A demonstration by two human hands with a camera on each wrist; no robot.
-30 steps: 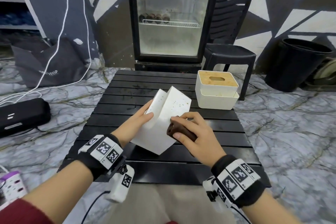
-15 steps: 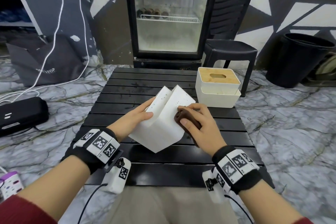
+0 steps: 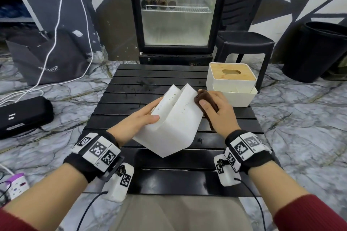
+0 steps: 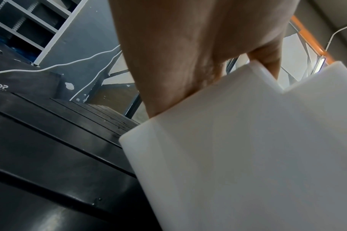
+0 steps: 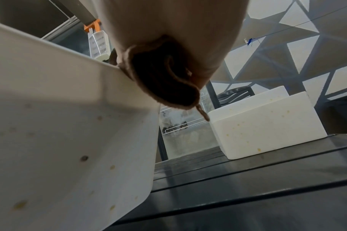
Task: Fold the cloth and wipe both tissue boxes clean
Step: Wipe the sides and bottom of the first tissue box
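Observation:
A white tissue box (image 3: 174,124) is tipped up on the black slatted table (image 3: 131,92), with small yellow and brown spots (image 5: 83,158) on its side. My left hand (image 3: 142,118) grips its left edge, thumb on the near face; the box's white corner (image 4: 238,148) fills the left wrist view. My right hand (image 3: 216,110) holds a folded brown cloth (image 3: 201,97) against the box's upper right edge, the bunched cloth (image 5: 164,81) under my palm. A second white tissue box (image 3: 231,82) with a wooden lid stands at the back right, its speckled side (image 5: 267,123) facing my right wrist.
A glass-door fridge (image 3: 176,11) stands just behind the table, a black stool (image 3: 244,43) to its right and a black bin (image 3: 319,50) further right. A black case (image 3: 24,112), a dark bag (image 3: 50,58) and white cables lie on the marble floor at left.
My right hand has slid the cloth up the box's right face from near its lower part to the top far edge. The left hand has kept its grip.

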